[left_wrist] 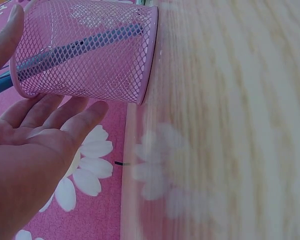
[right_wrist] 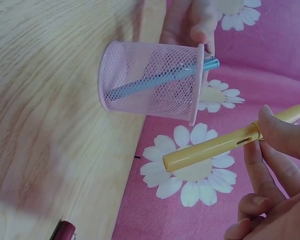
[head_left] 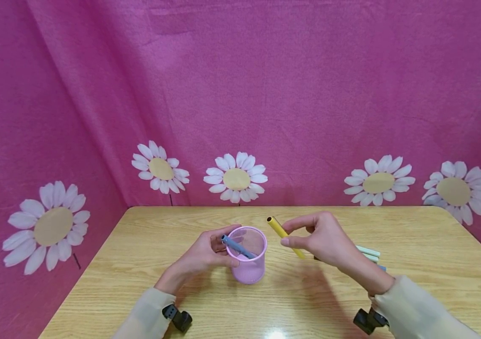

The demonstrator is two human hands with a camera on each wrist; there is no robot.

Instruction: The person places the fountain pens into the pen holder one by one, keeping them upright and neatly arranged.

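A pink mesh pen cup (head_left: 252,273) stands upright on the wooden table, its open top facing up. My left hand (head_left: 200,256) holds it from the left, thumb at the near side of the rim and fingers along the far side. Inside leans a blue-grey pen (head_left: 237,246), one end sticking out past the rim. To the right of the cup, my right hand (head_left: 323,238) pinches a yellow pen (head_left: 277,228) between thumb and fingers. That pen is tilted in the air above the table; the right wrist view shows it apart from the cup.
Beyond the right wrist lie light green pens (head_left: 369,252) and a blue one (head_left: 382,268), partly hidden by the arm. A dark red pen (right_wrist: 66,231) shows at the bottom of the right wrist view. Pink daisy-print cloth (head_left: 304,117) hangs behind the table's far edge.
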